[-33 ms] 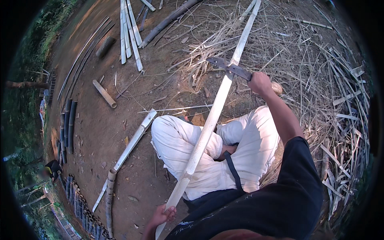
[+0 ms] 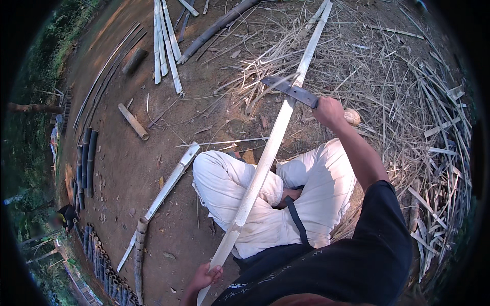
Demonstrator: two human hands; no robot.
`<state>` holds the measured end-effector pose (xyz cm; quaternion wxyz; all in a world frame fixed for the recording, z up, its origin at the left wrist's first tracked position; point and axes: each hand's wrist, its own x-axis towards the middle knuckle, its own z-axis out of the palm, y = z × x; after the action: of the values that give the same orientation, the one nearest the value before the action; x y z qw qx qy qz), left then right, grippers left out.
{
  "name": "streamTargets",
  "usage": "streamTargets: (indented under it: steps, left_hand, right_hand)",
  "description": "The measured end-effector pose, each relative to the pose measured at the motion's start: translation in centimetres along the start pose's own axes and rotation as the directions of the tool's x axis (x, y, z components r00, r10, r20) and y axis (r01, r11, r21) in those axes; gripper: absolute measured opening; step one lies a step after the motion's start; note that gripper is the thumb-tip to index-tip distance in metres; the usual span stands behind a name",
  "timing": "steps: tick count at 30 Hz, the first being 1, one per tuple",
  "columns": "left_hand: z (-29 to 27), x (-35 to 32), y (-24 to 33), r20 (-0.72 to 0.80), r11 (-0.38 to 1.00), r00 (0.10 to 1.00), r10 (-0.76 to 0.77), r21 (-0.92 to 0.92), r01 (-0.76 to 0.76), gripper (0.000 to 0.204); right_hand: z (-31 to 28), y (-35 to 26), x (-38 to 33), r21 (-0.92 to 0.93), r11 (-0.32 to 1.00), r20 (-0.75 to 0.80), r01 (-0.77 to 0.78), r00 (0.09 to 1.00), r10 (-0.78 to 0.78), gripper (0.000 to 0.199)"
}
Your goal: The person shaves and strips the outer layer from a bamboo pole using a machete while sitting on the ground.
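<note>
A long split bamboo strip point(image 2: 265, 163), pale on its upper face, runs slantwise across my crossed legs from the lower edge to the far ground. My left hand point(image 2: 206, 276) is closed round its near end, beside my hip. In my right hand point(image 2: 329, 112) is the handle of a big dark-bladed knife point(image 2: 301, 94), the grip's wooden butt showing behind the fist. The blade lies across the strip beyond my knees, its tip pointing left. A thin curl of bamboo stands up at the blade.
Shavings point(image 2: 383, 86) cover the ground ahead and to the right. Split bamboo strips point(image 2: 166, 41) lie at the far left, near a dark pole point(image 2: 219, 29). Another strip point(image 2: 171, 181) rests against a bamboo log point(image 2: 140, 255) on my left. A person point(image 2: 66, 217) is at the left edge.
My right hand and the knife have shifted slightly nearer along the strip. A thin curl now shows at the blade. My left hand stays almost where it was.
</note>
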<state>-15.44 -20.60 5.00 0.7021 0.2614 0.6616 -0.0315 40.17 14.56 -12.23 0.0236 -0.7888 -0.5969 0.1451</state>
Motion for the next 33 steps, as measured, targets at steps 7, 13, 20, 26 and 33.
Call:
streamTargets:
  steps: [7,13,20,26,33]
  left_hand:
    - [-2.2,-4.4,1.5,0.093,0.977,0.982,-0.166,-0.115,0.177,0.026]
    - [-3.2,-2.7,1.1,-0.039,0.99,0.989,-0.144,-0.001,0.144,0.028]
    - [-9.0,-9.7,0.3,0.277,0.845,0.886,-0.371,-0.295,0.447,0.024]
    - [-10.2,-11.8,-1.6,0.154,0.838,0.891,-0.426,-0.304,0.453,0.019]
    - [-8.2,-5.4,2.9,0.364,0.9,0.9,-0.238,-0.266,0.345,0.039]
  right_hand:
    - [0.9,3.9,2.7,-0.003,0.999,0.072,0.042,0.996,-0.042,0.023]
    - [-0.7,-0.8,0.3,0.072,0.983,-0.045,0.17,0.985,-0.167,0.024]
    - [-1.9,5.9,8.5,0.106,0.971,-0.017,-0.212,0.976,0.215,0.032]
    - [-3.7,7.5,8.7,0.258,0.878,-0.051,-0.403,0.902,0.429,0.039]
    - [2.7,6.7,-4.8,0.299,0.81,-0.01,-0.505,0.847,0.532,0.038]
